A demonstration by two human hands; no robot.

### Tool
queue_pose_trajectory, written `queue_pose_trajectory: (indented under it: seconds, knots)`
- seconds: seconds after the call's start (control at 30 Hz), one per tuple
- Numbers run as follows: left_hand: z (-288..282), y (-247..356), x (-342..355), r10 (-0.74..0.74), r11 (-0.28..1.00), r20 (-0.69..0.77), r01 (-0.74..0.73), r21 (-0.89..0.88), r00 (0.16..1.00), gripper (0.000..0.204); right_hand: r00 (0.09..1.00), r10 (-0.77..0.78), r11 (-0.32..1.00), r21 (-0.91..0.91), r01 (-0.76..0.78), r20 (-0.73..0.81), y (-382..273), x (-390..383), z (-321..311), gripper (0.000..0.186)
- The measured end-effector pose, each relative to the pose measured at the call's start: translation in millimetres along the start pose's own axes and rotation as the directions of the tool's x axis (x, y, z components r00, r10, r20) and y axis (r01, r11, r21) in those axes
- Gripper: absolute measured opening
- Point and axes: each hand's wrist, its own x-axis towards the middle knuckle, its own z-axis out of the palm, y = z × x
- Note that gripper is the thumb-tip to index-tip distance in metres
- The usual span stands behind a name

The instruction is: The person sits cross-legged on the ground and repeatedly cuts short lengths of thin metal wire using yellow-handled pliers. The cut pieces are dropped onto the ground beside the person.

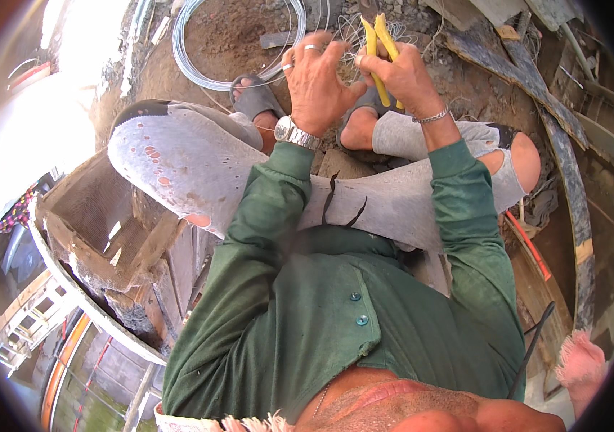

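Bright daylight; upper left blown out white; dark fisheye rim, edges bent.

Yellow-handled pliers (372, 37) slant, handles slightly parted, to the right of a silvery wire coil (179, 47) lying flat.

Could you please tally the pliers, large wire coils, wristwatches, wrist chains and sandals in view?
Yellow-handled metal pliers: 1
Large round coil of silvery wire: 1
Silver-coloured wristwatch: 1
Silver-coloured chain bracelet: 1
Dark grey open-toed sandals: 2
Total: 6
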Motion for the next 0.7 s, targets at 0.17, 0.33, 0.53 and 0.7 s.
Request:
queue_pose_trajectory:
  seconds: [0.17,0.33,0.53,0.7]
  knots:
    - [11.8,-7.4,-20.4,-0.277,0.939,0.436,0.337,-0.064,0.856,0.042,1.000,-0.013,0.999,-0.030,0.013,0.008,6.3,3.8,3.3,0.023]
    - [5.4,-0.2,-14.6,-0.310,0.838,0.396,0.445,-0.316,0.864,0.034,0.984,0.069,0.997,-0.016,-0.072,-0.166,14.5,12.6,-0.3,0.024]
    - [-16.7,-5.4,-18.1,-0.208,0.676,0.614,0.566,-0.473,0.761,0.018,0.876,0.124,0.913,0.400,0.083,-0.466,-5.2,48.9,-76.3,0.018]
    - [-20.7,-5.6,-15.1,-0.171,0.736,0.442,0.412,-0.537,0.881,0.008,0.853,0.200,0.880,0.472,0.060,-0.481,-11.8,43.8,-59.5,0.018]
